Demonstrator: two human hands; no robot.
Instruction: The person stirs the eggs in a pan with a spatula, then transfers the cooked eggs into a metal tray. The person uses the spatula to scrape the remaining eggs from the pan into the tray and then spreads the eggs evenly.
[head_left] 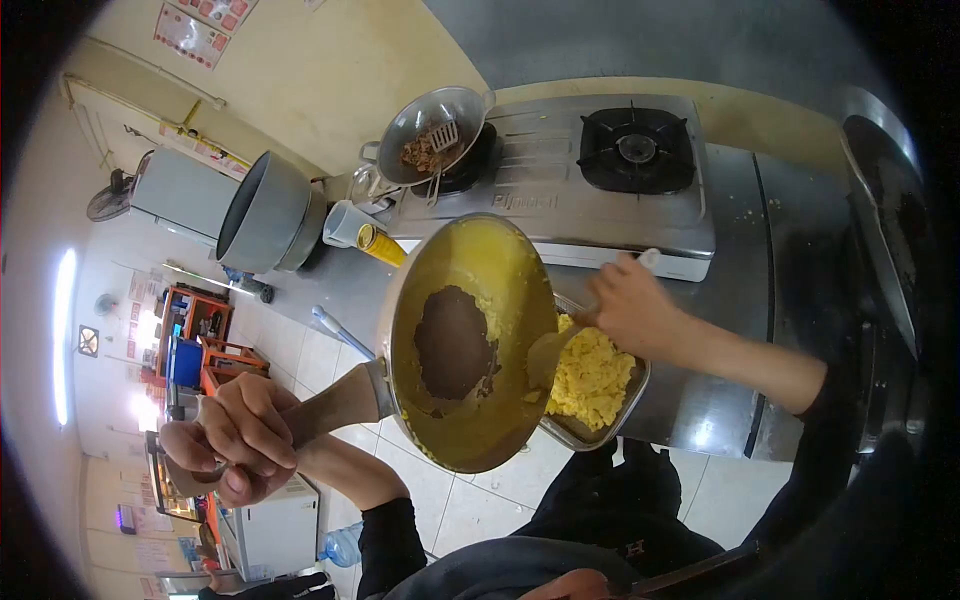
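Note:
My left hand (235, 435) is closed around the handle of a frying pan (455, 345). The pan is tilted, its inside coated with yellow egg residue around a bare brown patch. In my right hand (640, 308) is a spatula (545, 358), its blade against the pan's lower right rim. Right beside that rim, a metal tray (640, 390) holds a heap of yellow scrambled eggs (590, 380). The pan's edge covers part of the tray.
Behind is a two-burner gas stove (550, 180). A wok (430, 135) with brown food and a slotted turner (444, 137) sits on its left burner. To the left are a large pot (265, 215), a white container (347, 222) and a yellow bottle (380, 243). Another large pan (885, 190) stands far right.

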